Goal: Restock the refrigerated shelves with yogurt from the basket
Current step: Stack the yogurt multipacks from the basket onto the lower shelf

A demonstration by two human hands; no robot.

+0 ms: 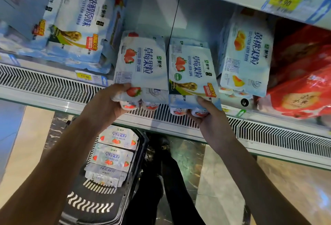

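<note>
Two strawberry yogurt multipacks stand side by side at the front of the refrigerated shelf (53,88). My left hand (111,101) grips the lower left corner of the left pack (143,63). The bottom edge of the right pack (191,74) is held by my right hand (204,115), fingers curled under its cups. Below, on the floor, a black basket (100,205) holds several more yogurt packs (114,154), most of them strawberry.
Plain yogurt packs (80,25) are stacked at the left of the shelf, yellow peach packs (247,52) at the right, then red packages (302,79). An upper shelf edge with yellow price tags (284,0) overhangs. My dark-trousered legs (161,180) stand beside the basket.
</note>
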